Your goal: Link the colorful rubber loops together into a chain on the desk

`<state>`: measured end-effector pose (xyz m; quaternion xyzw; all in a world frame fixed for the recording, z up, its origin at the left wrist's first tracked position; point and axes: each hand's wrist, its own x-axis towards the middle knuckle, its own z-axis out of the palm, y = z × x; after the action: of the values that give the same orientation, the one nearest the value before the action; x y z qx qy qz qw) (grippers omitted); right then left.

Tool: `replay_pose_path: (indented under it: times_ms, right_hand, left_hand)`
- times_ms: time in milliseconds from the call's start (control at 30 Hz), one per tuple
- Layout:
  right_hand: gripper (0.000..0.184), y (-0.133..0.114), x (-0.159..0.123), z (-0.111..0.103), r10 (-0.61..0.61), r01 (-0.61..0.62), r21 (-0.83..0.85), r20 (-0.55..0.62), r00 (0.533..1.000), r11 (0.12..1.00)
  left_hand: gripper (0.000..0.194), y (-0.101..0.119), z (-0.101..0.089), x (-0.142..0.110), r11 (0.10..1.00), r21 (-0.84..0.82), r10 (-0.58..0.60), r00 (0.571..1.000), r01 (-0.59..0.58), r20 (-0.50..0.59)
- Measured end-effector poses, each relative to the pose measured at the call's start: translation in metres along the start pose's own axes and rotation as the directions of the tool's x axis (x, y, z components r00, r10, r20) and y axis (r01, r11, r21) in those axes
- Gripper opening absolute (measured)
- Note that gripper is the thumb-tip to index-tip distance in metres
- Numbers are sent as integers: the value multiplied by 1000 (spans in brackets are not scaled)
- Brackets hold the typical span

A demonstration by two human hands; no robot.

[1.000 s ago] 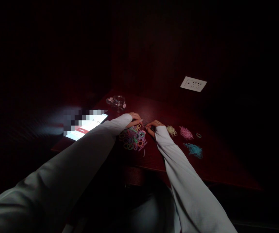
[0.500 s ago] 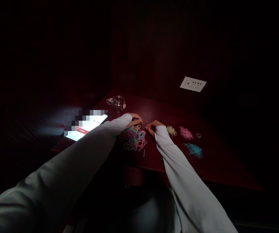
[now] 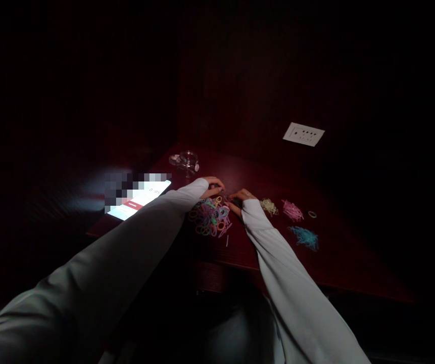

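On the dark red table lies a mixed pile of small coloured elastic bands. My left hand is just behind the pile, palm down, with its fingers bent and thumb and fingertips close together. My right hand reaches in at the pile's right rear edge, thumb and forefinger curled toward the bands. Any band between the fingertips of either hand is too small and dark to make out. To the right of my right hand are sorted heaps: pale yellow bands, pink bands and blue bands.
A lit phone rests at the table's left side, beside my left sleeve. Behind it stands a clear jar with small pale pieces around it. One greenish band lies at the right. A socket plate is on the back wall.
The whole view has shifted slightly, so everything appears a little further right and lower. The thumb and forefinger of my right hand have parted slightly near the pile. The heaps look the same.
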<state>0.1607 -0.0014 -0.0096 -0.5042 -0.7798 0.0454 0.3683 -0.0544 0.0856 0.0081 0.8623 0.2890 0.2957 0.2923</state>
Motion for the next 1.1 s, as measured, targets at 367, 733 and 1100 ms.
replay_pose_path:
  times_ms: [367, 733, 1100]
  right_hand:
    - [10, -6, 6, 1, 21, -21, -13, -3, 1000, 1000]
    - [15, -6, 3, 1, 46, -45, 22, -45, 998, 999]
    - [24, -29, 3, -4, 195, -163, 212, -138, 971, 964]
  left_hand:
    - [22, 3, 2, -5, 998, -15, 64, 998, -64, 2]
    - [21, -2, 2, -2, 1000, 10, 9, 1000, -9, 30]
    - [40, 2, 4, 0, 991, -36, 133, 991, -132, 26]
